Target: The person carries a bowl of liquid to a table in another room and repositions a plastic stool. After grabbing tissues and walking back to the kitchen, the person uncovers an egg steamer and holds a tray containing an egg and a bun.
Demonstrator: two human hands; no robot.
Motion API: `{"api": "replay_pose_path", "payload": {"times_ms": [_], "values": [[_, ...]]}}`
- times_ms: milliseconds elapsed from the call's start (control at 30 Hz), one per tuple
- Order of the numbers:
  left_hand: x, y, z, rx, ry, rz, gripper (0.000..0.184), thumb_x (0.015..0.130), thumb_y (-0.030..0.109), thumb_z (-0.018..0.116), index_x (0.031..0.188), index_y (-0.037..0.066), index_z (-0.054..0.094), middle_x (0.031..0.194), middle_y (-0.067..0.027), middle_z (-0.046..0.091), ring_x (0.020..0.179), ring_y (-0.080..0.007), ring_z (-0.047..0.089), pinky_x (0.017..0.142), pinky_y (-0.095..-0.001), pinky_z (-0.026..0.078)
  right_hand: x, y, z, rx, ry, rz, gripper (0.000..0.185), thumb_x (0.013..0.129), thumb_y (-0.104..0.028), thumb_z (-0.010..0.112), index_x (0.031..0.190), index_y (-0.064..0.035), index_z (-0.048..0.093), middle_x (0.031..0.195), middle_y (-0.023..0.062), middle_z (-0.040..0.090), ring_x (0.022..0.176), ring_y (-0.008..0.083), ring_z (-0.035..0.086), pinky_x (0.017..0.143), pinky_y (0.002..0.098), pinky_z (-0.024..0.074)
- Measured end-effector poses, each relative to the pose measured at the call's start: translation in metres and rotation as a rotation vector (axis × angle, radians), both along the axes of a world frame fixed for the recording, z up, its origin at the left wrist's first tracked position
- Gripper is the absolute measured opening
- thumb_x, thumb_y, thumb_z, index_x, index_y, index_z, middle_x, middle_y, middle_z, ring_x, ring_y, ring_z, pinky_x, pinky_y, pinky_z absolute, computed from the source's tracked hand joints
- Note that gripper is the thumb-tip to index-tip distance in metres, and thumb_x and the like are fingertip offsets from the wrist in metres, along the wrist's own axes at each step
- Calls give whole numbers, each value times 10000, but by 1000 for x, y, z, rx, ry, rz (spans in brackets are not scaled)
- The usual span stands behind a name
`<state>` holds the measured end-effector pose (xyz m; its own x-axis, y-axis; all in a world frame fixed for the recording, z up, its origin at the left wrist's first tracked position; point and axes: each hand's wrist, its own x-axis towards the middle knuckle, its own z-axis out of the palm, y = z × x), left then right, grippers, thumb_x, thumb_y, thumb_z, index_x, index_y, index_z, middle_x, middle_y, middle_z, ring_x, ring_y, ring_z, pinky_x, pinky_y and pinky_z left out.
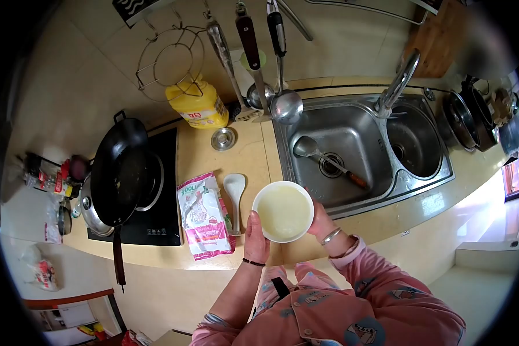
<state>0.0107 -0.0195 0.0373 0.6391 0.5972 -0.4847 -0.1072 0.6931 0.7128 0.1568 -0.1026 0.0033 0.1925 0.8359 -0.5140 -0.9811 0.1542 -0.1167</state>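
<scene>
A white bowl (pixel 284 211) of pale, cloudy liquid is held between my two hands, over the counter's front edge. My left hand (pixel 256 239) grips its lower left side, thumb up at the rim. On the right side my right hand (pixel 322 221) is wrapped round the bowl, its fingers mostly hidden behind it. Just left of the bowl a white spoon (pixel 234 196) lies on the counter. Beside the spoon is a pink and white powder packet (pixel 203 216), lying flat.
A black wok (pixel 118 167) sits on the cooktop (pixel 162 213), its handle past the counter edge. The sink (pixel 343 199) holds a spatula (pixel 328 161). A yellow jug (pixel 199 106) and a metal lid (pixel 223 139) stand at the back. Ladles (pixel 286 108) hang above; pans (pixel 461 121) are right.
</scene>
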Motion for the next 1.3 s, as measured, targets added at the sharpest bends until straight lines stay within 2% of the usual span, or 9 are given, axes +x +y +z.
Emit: {"api": "replay_pose_path", "payload": {"times_ms": [400, 467, 667, 800, 867, 967, 1133, 1233, 1300], "values": [[-5, -16, 4, -57, -65, -22, 513, 914, 432, 366, 1266, 59, 375, 1238, -63, 466, 1134, -187, 456, 941, -347, 390, 14, -25, -3, -13, -70, 133, 422, 929, -368, 377, 1129, -25, 519, 1052, 103, 594, 957, 200, 565, 844, 344, 460], [-6, -19, 5, -122, -101, 45, 400, 908, 365, 436, 1179, 72, 467, 1168, -38, 516, 1067, -145, 495, 898, -301, 421, 12, -27, 22, -193, -255, 82, 359, 932, -315, 399, 1115, -32, 522, 956, 98, 611, 838, 177, 592, 721, 328, 498], [-14, -25, 4, -84, -129, 35, 461, 920, 376, 396, 1235, 40, 412, 1206, -60, 494, 1101, -164, 480, 930, -317, 397, -2, -61, 17, -130, -457, 36, 264, 922, -230, 438, 1090, -36, 500, 753, 40, 567, 589, 136, 550, 477, 281, 460], [-27, -25, 8, -13, -113, -9, 591, 911, 462, 335, 1303, 21, 304, 1293, -97, 406, 1196, -208, 386, 1006, -363, 307, -17, -80, 25, -50, -506, 128, 268, 921, -221, 440, 1104, -31, 486, 779, 43, 562, 614, 140, 554, 492, 288, 465], [-37, -27, 6, -13, -98, 12, 618, 898, 484, 347, 1300, 17, 304, 1292, -99, 405, 1194, -213, 388, 1003, -365, 311, -27, -91, 32, -111, -494, 208, 289, 924, -187, 429, 1145, -8, 477, 966, 50, 566, 831, 119, 546, 674, 264, 456], [-51, -30, 18, -8, -97, 46, 642, 887, 502, 356, 1298, 12, 304, 1289, -97, 407, 1192, -219, 390, 999, -366, 317, -39, -103, 32, -92, -663, 408, 275, 917, -172, 448, 1130, -4, 489, 975, 47, 561, 834, 101, 531, 677, 254, 450], [-80, -38, 45, -30, -155, 206, 523, 916, 419, 371, 1266, 31, 371, 1225, -78, 477, 1120, -194, 466, 953, -337, 376, -30, -88, 83, -202, -980, 438, 196, 905, -185, 473, 950, -21, 571, 733, -29, 528, 630, 54, 475, 567, 195, 406], [-107, -39, 51, 5, -120, 245, 546, 919, 425, 353, 1273, 10, 353, 1240, -91, 461, 1134, -195, 453, 956, -334, 370, -27, -56, 75, -213, -1350, 306, 263, 907, -207, 476, 1060, 1, 528, 746, 7, 567, 623, 82, 508, 551, 231, 433], [-126, -43, 64, -6, -108, 265, 561, 920, 429, 343, 1273, -7, 345, 1248, -100, 453, 1143, -198, 444, 959, -332, 366, -36, -30, 82, -292, -1471, 443, 289, 902, -216, 484, 1093, -2, 508, 787, 43, 576, 651, 100, 532, 587, 237, 445]]}}
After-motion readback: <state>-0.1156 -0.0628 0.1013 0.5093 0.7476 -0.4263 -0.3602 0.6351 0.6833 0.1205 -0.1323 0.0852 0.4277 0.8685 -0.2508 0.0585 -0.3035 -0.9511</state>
